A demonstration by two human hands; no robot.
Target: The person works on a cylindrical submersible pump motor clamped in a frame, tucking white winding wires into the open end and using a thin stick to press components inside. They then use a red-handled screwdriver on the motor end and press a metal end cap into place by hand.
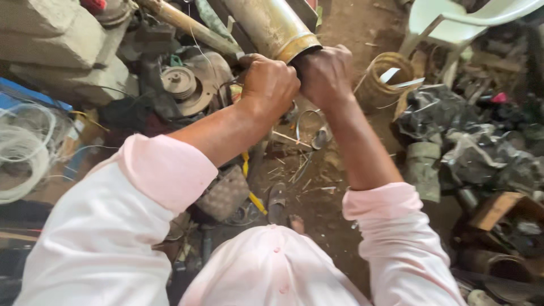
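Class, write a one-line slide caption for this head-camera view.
Both fists, left hand and right hand, grip the open end of a brass-coloured metal cylinder above a cluttered dirt floor.

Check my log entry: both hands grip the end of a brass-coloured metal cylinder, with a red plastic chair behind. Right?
Not quite. The head view shows the chair is white, not red. Both the left hand and right hand do grip the cylinder end.

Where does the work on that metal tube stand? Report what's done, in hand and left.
Done: nothing finished is visible. In hand: the left hand and right hand, both closed into fists, work at the open end of the tube, right by its brass-coloured rim; what they grip is hidden. Left: cannot tell how much. A pulley, a wire coil and a ring lie on the dirt floor around them.
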